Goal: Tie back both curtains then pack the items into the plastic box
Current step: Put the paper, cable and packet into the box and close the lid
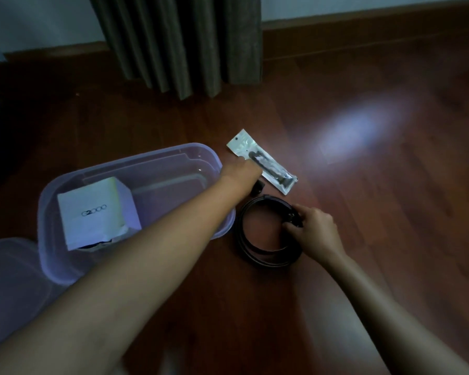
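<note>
Your plastic box (157,154) sits open beside your left forearm, white carton (92,212) inside. Lift the coiled belt (268,259) whole, right hand (314,226) curled round its buckle. At the packet (266,163), your left hand (241,171) touches – grip unclear.

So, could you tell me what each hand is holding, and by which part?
Right hand grips the coiled black belt at its right side; left hand reaches the packet, grip unclear.
</note>
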